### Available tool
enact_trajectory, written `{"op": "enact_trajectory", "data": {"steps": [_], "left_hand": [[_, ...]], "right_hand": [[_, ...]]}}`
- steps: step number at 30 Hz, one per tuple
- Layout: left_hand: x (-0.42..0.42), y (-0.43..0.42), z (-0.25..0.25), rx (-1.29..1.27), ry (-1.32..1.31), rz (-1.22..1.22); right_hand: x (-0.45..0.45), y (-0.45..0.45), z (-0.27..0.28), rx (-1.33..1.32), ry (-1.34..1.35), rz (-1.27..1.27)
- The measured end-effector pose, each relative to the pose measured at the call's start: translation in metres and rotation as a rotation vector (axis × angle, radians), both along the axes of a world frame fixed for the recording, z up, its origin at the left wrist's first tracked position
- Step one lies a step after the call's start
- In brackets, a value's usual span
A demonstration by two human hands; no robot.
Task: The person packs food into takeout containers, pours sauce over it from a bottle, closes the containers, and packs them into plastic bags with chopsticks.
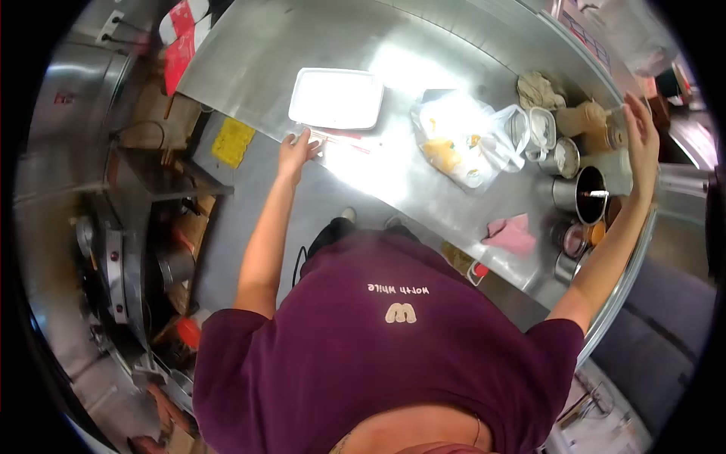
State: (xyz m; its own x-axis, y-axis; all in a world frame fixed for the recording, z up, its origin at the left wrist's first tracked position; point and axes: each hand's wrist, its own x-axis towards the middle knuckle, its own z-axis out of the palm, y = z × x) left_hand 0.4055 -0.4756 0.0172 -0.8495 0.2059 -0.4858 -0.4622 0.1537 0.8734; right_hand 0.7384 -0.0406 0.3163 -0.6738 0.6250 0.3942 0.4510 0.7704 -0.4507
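My left hand (296, 157) is at the front edge of the steel counter (249, 57), its bent fingers closed on the left end of a thin white and red packet (348, 141). Just above the packet sits a white rectangular tray (336, 98). Over at the far right, my right hand (641, 140) is raised beside the metal rail, fingers stretched out and holding nothing. A tied clear plastic bag (457, 144) with orange and white contents lies on the counter between my hands.
Jars, pots and a dark metal container (590, 195) line the counter's right side, with a beige cloth (538, 91) behind. A pink cloth (510, 233) lies near the front edge. A yellow mat (233, 141) and metal shelving (147, 170) are at left.
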Motion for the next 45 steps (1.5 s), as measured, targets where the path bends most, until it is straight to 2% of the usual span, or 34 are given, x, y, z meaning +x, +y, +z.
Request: {"op": "enact_trajectory", "data": {"steps": [3, 5, 8, 9, 10, 11, 12, 13, 14, 15, 16, 18, 21, 25, 26, 27, 29, 32, 36, 38, 41, 44, 45], "left_hand": [[0.010, -0.019, 0.015, -0.153, 0.092, -0.297], [0.019, -0.035, -0.011, -0.082, 0.055, -0.487], [0.042, -0.037, -0.037, 0.019, 0.043, -0.798], [0.045, -0.035, -0.041, -0.040, 0.092, -0.984], [0.051, -0.033, -0.046, -0.060, 0.146, -1.100], [0.062, -0.027, -0.044, -0.007, 0.164, -1.152], [0.074, -0.018, -0.029, 0.103, 0.125, -1.236], [0.088, -0.008, -0.011, 0.062, 0.073, -1.318], [0.100, 0.002, -0.006, 0.190, 0.033, -1.448], [0.114, 0.014, -0.003, 0.179, 0.036, -1.562], [0.133, 0.026, 0.014, 0.154, 0.057, -1.691], [0.187, 0.044, 0.061, 0.190, 0.123, -1.868], [0.279, 0.061, 0.099, 0.324, 0.185, -2.039], [0.441, 0.076, 0.084, 0.495, 0.050, -2.203], [0.483, 0.062, 0.087, 0.393, -0.072, -2.175], [0.520, 0.046, 0.084, 0.403, -0.332, -2.152], [0.578, 0.018, 0.087, 0.339, -0.158, -2.318], [0.647, -0.008, 0.098, 0.315, -0.075, -2.509], [0.716, 0.007, 0.086, 0.245, -0.075, -2.501], [0.754, 0.039, 0.042, 0.225, -0.102, -2.476], [0.829, 0.072, 0.037, 0.214, -0.039, -2.445], [0.914, 0.112, 0.050, 0.223, 0.061, -2.437], [0.941, 0.123, 0.064, 0.261, 0.086, -2.425]], "right_hand": [[0.034, -0.100, -0.019, 0.009, 0.036, -0.144], [0.062, -0.154, -0.057, -0.197, 0.209, -0.190], [0.084, -0.250, -0.100, -0.204, 0.106, -0.393], [0.092, -0.277, -0.118, -0.281, 0.162, -0.459], [0.102, -0.302, -0.132, -0.273, 0.043, -0.572], [0.102, -0.330, -0.123, -0.432, 0.060, -0.677], [0.119, -0.346, -0.135, -0.237, 0.073, -0.619], [0.128, -0.365, -0.128, -0.210, 0.095, -0.677], [0.142, -0.382, -0.123, -0.301, 0.234, -0.749], [0.153, -0.399, -0.115, -0.353, 0.365, -0.818], [0.167, -0.415, -0.106, -0.303, 0.372, -0.872], [0.204, -0.452, -0.088, -0.152, 0.369, -0.966], [0.263, -0.514, -0.064, -0.019, 0.364, -1.125], [0.386, -0.607, -0.055, 0.112, 0.301, -1.417], [0.411, -0.634, -0.056, 0.143, 0.287, -1.487], [0.435, -0.656, -0.055, 0.150, 0.318, -1.541], [0.475, -0.685, -0.047, 0.160, 0.357, -1.644], [0.544, -0.683, -0.032, 0.175, 0.397, -1.583], [0.645, -0.625, -0.002, 0.169, 0.439, -1.447], [0.704, -0.593, 0.018, 0.198, 0.247, -1.480], [0.792, -0.542, 0.049, 0.571, -0.225, -1.416], [0.880, -0.499, 0.099, 0.476, -0.548, -1.442], [0.912, -0.488, 0.112, 0.560, -0.602, -1.436]]}}
